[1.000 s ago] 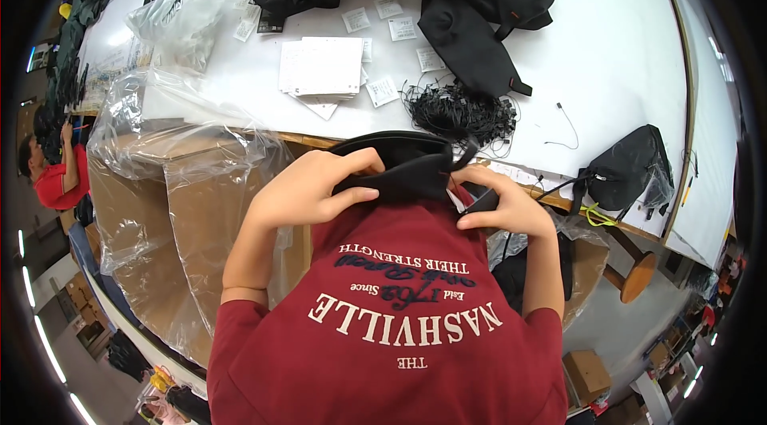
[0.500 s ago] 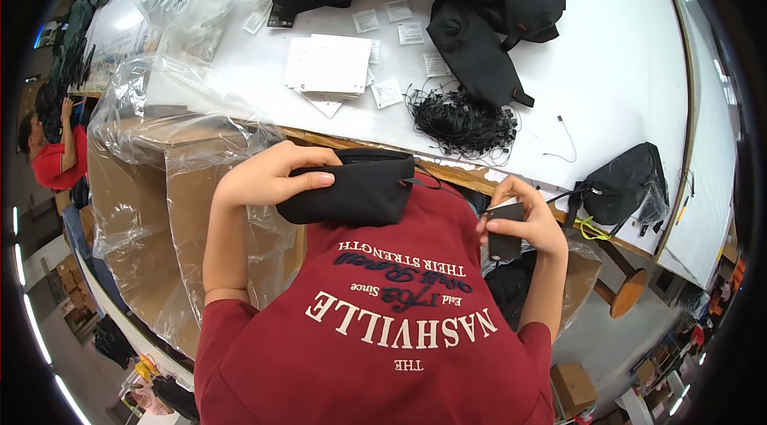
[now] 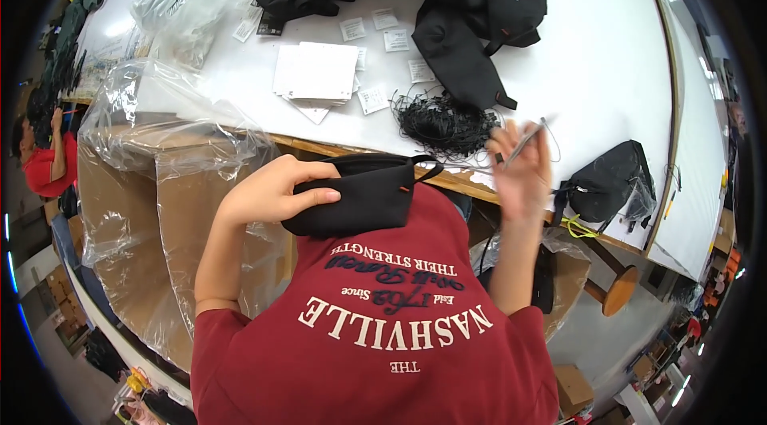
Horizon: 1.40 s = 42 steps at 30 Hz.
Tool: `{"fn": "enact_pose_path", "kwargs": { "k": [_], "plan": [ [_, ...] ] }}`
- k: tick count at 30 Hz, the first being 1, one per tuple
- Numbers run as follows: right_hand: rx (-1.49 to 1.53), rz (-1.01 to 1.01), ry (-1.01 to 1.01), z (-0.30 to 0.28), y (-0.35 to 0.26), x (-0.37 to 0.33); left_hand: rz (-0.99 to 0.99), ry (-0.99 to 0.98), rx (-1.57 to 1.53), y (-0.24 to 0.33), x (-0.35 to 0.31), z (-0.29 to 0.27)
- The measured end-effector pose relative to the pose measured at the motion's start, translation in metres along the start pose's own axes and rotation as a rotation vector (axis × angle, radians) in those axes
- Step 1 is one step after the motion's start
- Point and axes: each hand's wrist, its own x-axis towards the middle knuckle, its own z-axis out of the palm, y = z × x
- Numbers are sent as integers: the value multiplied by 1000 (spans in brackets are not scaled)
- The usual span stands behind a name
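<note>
Your left hand point(image 3: 276, 189) is pinching the black fabric pouch point(image 3: 359, 205) by its left end, thumb lying along the front wall and fingers reaching over the top rim. You are holding the pouch before your maroon shirt point(image 3: 383, 361), near the table's near edge. Judging by its smooth cloth and loose rim, you are probably handling something light, soft and hardly fragile, with the walls likely giving under pressure and not slipping much. The left end is serving as a sound hold; the fabric loop point(image 3: 429, 169) at the right end is offering a second, beside the little orange tab point(image 3: 404, 188). Your right hand point(image 3: 522, 169) is showing blurred, fingers raised near a slim grey object point(image 3: 523, 145); you cannot tell whether they are gripping it.

Before you, the white table point(image 3: 599, 49) is carrying a tangled heap of black cords point(image 3: 443, 121), a stack of white cards point(image 3: 315, 69), small white packets point(image 3: 373, 98) and black bags point(image 3: 515, 1) along the far side. A black zippered bag point(image 3: 606, 185) is resting at the right edge. Below the table, a cardboard box point(image 3: 200, 225) is standing under clear plastic point(image 3: 120, 113) on your left, and a wooden stool point(image 3: 619, 289) on your right. A co-worker in red point(image 3: 48, 173) is showing at the far left.
</note>
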Motion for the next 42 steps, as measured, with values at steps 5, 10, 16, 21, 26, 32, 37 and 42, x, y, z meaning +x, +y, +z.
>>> {"fn": "enact_pose_path", "kwargs": {
  "k": [5,10,16,21,26,32,37,42],
  "plan": [
    [199,190,-229,32,35,28,94,-150,192,19,5,-7],
    [136,167,-190,36,38,30,94,-145,193,20,5,-6],
    [-590,-349,30,49,27,26,143,59,244,24,11,0],
    [-1377,-488,-259,66,8,16,202,100,460,32,32,10],
    [-1951,-143,-480,76,7,-2,542,355,425,39,47,29],
    [-1880,-10,-637,59,9,-17,516,131,516,26,48,29],
    [-1862,192,-664,70,-5,-24,273,60,-18,25,99,-9],
    [-1934,156,-695,64,-4,-26,191,479,639,-42,200,-11]
  ]
}}
